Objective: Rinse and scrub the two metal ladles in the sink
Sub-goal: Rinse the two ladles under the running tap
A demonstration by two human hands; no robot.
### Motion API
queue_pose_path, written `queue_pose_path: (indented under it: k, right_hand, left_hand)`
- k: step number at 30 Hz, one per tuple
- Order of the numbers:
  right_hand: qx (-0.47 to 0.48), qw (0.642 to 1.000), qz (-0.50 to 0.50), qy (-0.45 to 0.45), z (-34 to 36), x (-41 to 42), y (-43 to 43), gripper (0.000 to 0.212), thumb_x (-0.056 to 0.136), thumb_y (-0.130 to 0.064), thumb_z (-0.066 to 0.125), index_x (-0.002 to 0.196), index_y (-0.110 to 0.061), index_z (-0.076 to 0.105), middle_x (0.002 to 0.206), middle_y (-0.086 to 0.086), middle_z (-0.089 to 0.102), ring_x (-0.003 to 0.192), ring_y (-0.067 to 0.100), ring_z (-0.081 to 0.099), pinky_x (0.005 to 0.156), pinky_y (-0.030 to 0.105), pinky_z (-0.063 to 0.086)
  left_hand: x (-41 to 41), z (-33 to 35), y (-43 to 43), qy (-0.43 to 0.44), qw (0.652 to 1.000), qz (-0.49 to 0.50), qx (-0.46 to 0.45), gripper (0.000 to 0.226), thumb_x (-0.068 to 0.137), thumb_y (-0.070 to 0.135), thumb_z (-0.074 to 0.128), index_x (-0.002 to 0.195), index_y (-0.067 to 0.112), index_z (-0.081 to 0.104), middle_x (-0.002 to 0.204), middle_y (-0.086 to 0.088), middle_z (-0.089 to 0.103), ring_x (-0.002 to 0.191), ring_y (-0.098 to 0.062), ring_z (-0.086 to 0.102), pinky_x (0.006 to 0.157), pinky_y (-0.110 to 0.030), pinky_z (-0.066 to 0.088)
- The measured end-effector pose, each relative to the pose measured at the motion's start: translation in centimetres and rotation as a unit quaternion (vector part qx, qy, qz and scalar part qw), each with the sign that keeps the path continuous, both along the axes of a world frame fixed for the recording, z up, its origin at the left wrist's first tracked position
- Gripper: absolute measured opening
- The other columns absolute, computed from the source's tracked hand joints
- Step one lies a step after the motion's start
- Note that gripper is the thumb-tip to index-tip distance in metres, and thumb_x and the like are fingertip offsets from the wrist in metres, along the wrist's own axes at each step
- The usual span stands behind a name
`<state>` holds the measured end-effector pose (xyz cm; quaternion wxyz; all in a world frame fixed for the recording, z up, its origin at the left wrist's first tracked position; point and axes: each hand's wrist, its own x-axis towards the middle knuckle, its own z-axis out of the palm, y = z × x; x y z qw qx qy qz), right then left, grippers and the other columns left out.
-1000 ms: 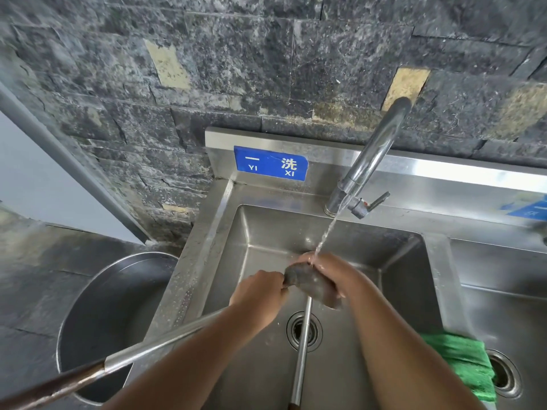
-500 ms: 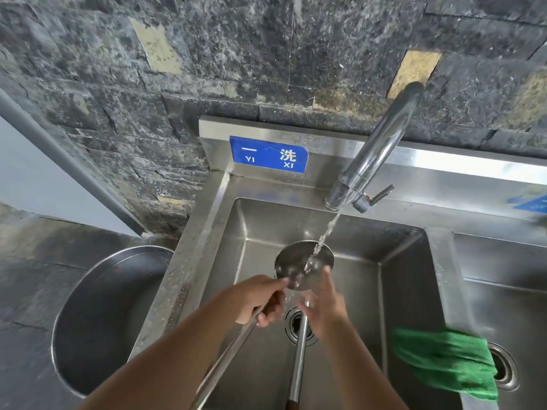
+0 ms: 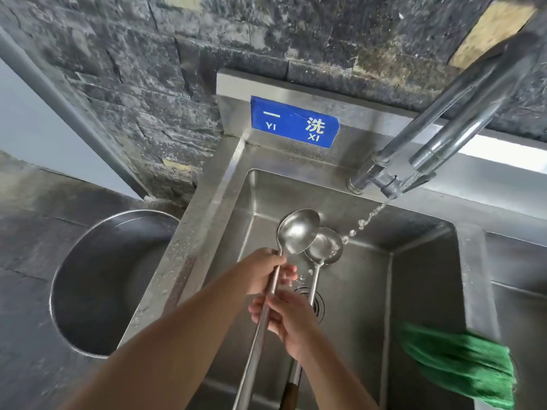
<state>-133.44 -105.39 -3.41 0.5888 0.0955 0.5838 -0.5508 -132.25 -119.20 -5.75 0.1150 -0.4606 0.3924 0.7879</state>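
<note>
My left hand (image 3: 266, 273) is clenched round the neck of the upper ladle (image 3: 299, 230), just below its bowl, and my right hand (image 3: 287, 321) has its fingers (image 3: 260, 309) curled over the same shaft further down. Whether that hand also has hold of the lower ladle (image 3: 324, 245), whose handle passes behind it, I cannot tell. Both bowls hang face-up over the sink (image 3: 364, 294), the upper one overlapping the lower, with the drain beneath them. The water stream (image 3: 365, 221) from the tap (image 3: 444, 137) is only catching the far edge of the lower bowl, and the upper one looks to be out of it. To rinse properly I'd slide both bowls right so the water lands inside them, then tilt each so it runs out instead of pooling. I'd keep one hand firm near the neck, as wet steel will likely twist. For scrubbing, the green cloth (image 3: 461, 365) draped on the divider is near my right. The only writing is the blue sign (image 3: 294, 122) on the backsplash: "一 洗", with "YI XI" under it.
</note>
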Motion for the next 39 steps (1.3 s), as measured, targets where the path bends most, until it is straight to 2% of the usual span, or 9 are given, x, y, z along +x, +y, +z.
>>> queue_pose_path:
  k: [5, 10, 14, 19, 24, 32, 34, 36, 39]
  right_hand:
    - [0.026, 1.0, -0.006, 0.001, -3.9, -1.1, -3.1, 0.013, 0.097, 0.003, 0.052, 0.099, 0.004, 0.065, 0.077, 0.017, 0.07, 0.07, 0.026, 0.071, 0.067, 0.037, 0.061]
    - [0.046, 0.999, 0.004, -0.002, -7.9, -1.5, -5.9, 0.011, 0.096, 0.0, 0.056, 0.087, 0.0, 0.062, 0.063, 0.01, 0.07, 0.054, 0.017, 0.069, 0.052, 0.027, 0.056]
    - [0.071, 0.997, -0.011, -0.009, -10.6, -1.6, -7.7, 0.015, 0.097, 0.001, 0.053, 0.083, 0.002, 0.059, 0.068, 0.015, 0.067, 0.051, 0.018, 0.068, 0.049, 0.028, 0.058]
    - [0.095, 0.995, -0.009, -0.012, -13.1, -1.1, -8.4, 0.012, 0.096, 0.004, 0.054, 0.085, 0.005, 0.058, 0.076, 0.019, 0.064, 0.054, 0.022, 0.069, 0.048, 0.03, 0.058]
    - [0.108, 0.994, 0.004, 0.005, -15.1, -0.7, -9.0, 0.01, 0.094, 0.003, 0.059, 0.084, 0.006, 0.059, 0.074, 0.02, 0.064, 0.056, 0.023, 0.069, 0.048, 0.031, 0.059]
    - [0.114, 0.992, 0.02, 0.04, -16.8, -0.1, -10.6, 0.016, 0.092, 0.003, 0.063, 0.077, 0.0, 0.057, 0.072, 0.018, 0.063, 0.064, 0.025, 0.068, 0.061, 0.037, 0.062]
    - [0.12, 0.988, 0.055, 0.076, -16.9, -0.2, -10.5, 0.016, 0.091, -0.004, 0.066, 0.077, -0.001, 0.061, 0.076, 0.019, 0.066, 0.066, 0.025, 0.069, 0.062, 0.035, 0.063]
    - [0.136, 0.976, 0.114, 0.129, -16.9, -0.5, -9.7, 0.018, 0.092, -0.013, 0.067, 0.076, -0.006, 0.064, 0.077, 0.015, 0.068, 0.063, 0.021, 0.068, 0.059, 0.032, 0.062]
    - [0.143, 0.953, 0.177, 0.202, -16.1, -0.9, -7.8, 0.027, 0.09, -0.014, 0.057, 0.065, -0.015, 0.065, 0.072, 0.017, 0.071, 0.06, 0.025, 0.066, 0.069, 0.047, 0.059]
  left_hand:
    - [2.7, -1.5, 0.5, -0.052, 0.973, -0.071, -0.215, 0.008, 0.084, 0.003, 0.062, 0.088, 0.001, 0.069, 0.067, -0.011, 0.063, 0.054, -0.022, 0.059, 0.048, -0.026, 0.047]
    - [7.0, -2.8, 1.8, -0.047, 0.957, -0.046, -0.283, 0.028, 0.094, 0.008, 0.052, 0.101, 0.018, 0.077, 0.086, -0.006, 0.077, 0.081, -0.023, 0.072, 0.08, -0.042, 0.058]
    - [9.7, -3.7, 3.1, -0.105, 0.966, -0.024, -0.235, 0.045, 0.089, 0.0, 0.059, 0.13, 0.02, 0.06, 0.105, -0.006, 0.07, 0.083, -0.016, 0.07, 0.067, -0.026, 0.06]
    - [10.3, -5.2, 3.6, -0.139, 0.964, 0.008, -0.227, 0.03, 0.096, 0.005, 0.046, 0.123, 0.016, 0.055, 0.098, -0.01, 0.066, 0.081, -0.017, 0.065, 0.068, -0.029, 0.056]
    - [10.0, -7.2, 3.8, -0.166, 0.959, 0.052, -0.222, 0.027, 0.099, 0.005, 0.046, 0.121, 0.013, 0.06, 0.092, -0.006, 0.066, 0.074, -0.018, 0.065, 0.054, -0.023, 0.052]
    - [11.0, -8.6, 3.0, -0.163, 0.958, 0.065, -0.227, 0.035, 0.1, 0.002, 0.044, 0.128, 0.016, 0.058, 0.086, -0.003, 0.061, 0.069, -0.016, 0.059, 0.052, -0.024, 0.046]
    - [10.8, -8.7, 3.0, -0.165, 0.953, 0.044, -0.25, 0.034, 0.1, 0.001, 0.044, 0.128, 0.013, 0.058, 0.088, -0.004, 0.062, 0.073, -0.018, 0.061, 0.061, -0.029, 0.051]
    - [10.8, -9.1, 3.1, -0.171, 0.938, 0.006, -0.302, 0.033, 0.099, 0.002, 0.046, 0.13, 0.008, 0.059, 0.098, -0.006, 0.068, 0.088, -0.023, 0.067, 0.08, -0.037, 0.058]
    - [10.9, -9.1, 3.1, -0.208, 0.859, -0.125, -0.451, 0.035, 0.095, 0.001, 0.052, 0.128, 0.012, 0.06, 0.116, -0.006, 0.067, 0.11, -0.025, 0.064, 0.094, -0.034, 0.053]
